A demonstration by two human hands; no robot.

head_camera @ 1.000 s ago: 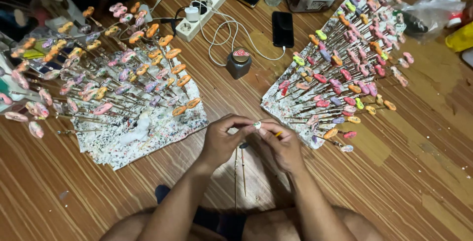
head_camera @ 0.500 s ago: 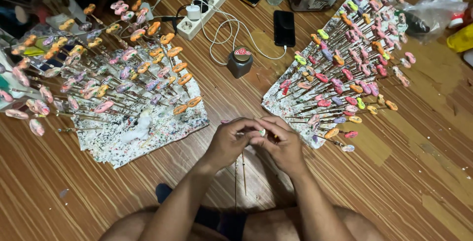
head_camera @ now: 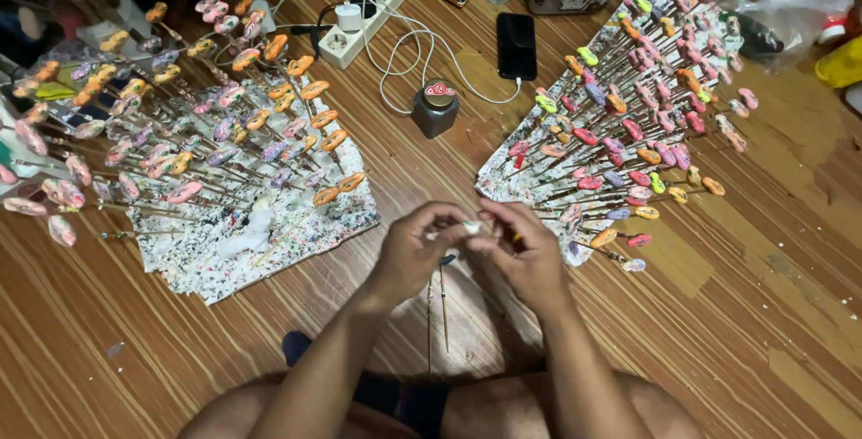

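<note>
Fingertips of both hands meet over a tiny pale piece (head_camera: 470, 225), roughly bead-sized, right at the centre above the floor. The left hand (head_camera: 415, 255) pinches it from its side, thumb and forefinger pressed close; the right hand (head_camera: 530, 255) does the same from the other, and there's a flash of orange at its fingers that I can't make out properly. A thin wooden stick (head_camera: 444, 300) hangs down below the pinch, between the person's knees. Whether it is already joined to the piece, I can't tell from here.

My read: that little piece is featherlight and easy to lose, probably a bit slick if it carries paint or glaze, so a fingertip pinch on its sides is the sensible grip. The stick looks stiff but slender; I'd judge it snaps if bent, so it wants holding close to the top end, near the piece.

Moving outward: to the left lies a speckled sheet (head_camera: 269, 241) covered with rows of sticks tipped in orange and pink shapes (head_camera: 316, 91). To the right, another sheet (head_camera: 503, 179) carries pink, yellow and green ones (head_camera: 628, 147). Just beyond the hands stands a small dark jar (head_camera: 435, 109) with a red lid. Further back, a black phone (head_camera: 516, 45) is on a white cable, near a power strip (head_camera: 364, 21), all on the wooden floor (head_camera: 763, 313).
</note>
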